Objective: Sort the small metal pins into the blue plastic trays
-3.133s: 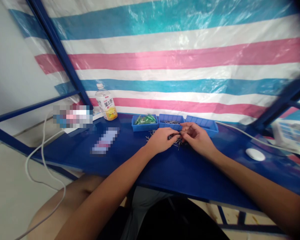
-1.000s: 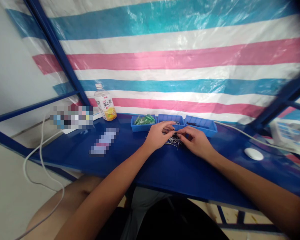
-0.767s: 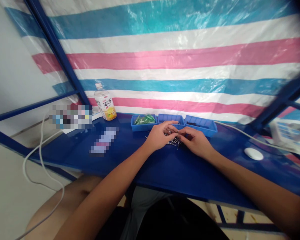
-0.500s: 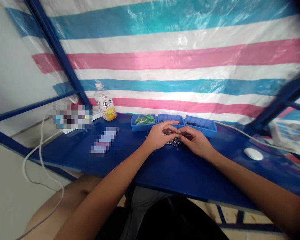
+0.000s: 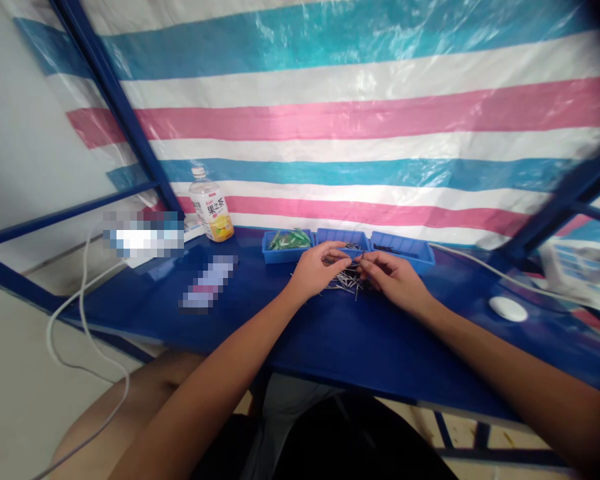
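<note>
My left hand (image 5: 313,270) is over the left side of a loose pile of thin metal sticks, like nails or pins (image 5: 347,285), on the blue tabletop. Its thumb and fingers curl close together at the tips; whatever they hold is too small to make out. Opposite it, my right hand (image 5: 396,279) pinches a thin dark stick (image 5: 363,257) between thumb and forefinger. The fingertips of both hands nearly meet above the pile. Just behind stand three blue bins: the left bin (image 5: 287,256) has green pieces, the middle bin (image 5: 325,237) metal pieces, the right bin (image 5: 420,257) thin dark pieces.
A drink bottle (image 5: 213,207) stands at the back left of the blue table (image 5: 330,347). A blurred-out flat item (image 5: 209,283) lies before it. To the right are a white mouse-like object (image 5: 508,309) and a white cable (image 5: 485,265). Striped sheeting (image 5: 330,120) hangs behind.
My hands have drawn slightly apart at the fingertips, and more of the pile and the middle bin's contents shows. My left fingers have curled lower.
</note>
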### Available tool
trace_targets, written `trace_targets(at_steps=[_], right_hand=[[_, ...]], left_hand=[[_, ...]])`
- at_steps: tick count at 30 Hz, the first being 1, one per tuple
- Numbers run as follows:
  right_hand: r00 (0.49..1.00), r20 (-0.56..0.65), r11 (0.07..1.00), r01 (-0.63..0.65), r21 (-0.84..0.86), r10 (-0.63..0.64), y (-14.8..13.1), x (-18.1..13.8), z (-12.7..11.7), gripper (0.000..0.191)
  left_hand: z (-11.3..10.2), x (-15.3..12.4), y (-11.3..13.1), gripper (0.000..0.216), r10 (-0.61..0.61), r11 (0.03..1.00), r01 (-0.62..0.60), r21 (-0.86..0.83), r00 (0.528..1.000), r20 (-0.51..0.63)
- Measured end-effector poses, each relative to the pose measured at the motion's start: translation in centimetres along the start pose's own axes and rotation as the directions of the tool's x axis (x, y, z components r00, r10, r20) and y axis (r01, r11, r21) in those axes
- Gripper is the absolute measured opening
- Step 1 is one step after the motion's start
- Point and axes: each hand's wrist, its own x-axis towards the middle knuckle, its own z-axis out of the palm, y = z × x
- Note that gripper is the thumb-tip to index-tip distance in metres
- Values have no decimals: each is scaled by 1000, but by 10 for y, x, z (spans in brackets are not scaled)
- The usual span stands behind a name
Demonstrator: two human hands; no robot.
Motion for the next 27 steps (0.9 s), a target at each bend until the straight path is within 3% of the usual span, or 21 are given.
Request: trace_targets(at_steps=[4,9,12,17,22,24,27], right_hand=[[989,-136,994,-46,100,60,1,5,-6,43],[971,-237,1000,-12,28,18,8,11,-18,39],[970,-243,1000,17,-12,-19,13,14,-23,38],[958,-284,991,-5,135,44,21,18,-25,37],[930,-285,962,-177,208,233,26,20,-29,42],[928,-267,963,-229,143,260,26,19,-32,47],[965,-231,971,-168,-169,127,22,16,-33,47]], left_hand=[[0,-2,-3,29,74,972,-75,224,997,10],[3,-8,-5,33,199,822,-280,496,957,211],[5,-10,-5,43,179,798,-296,525,948,263],[3,-9,-5,43,138,792,-276,544,950,280],[1,-8,-6,39,133,793,-259,551,957,258],[1,-8,-6,38,129,796,-252,550,959,252],[1,-8,-7,36,134,798,-252,548,960,246]])
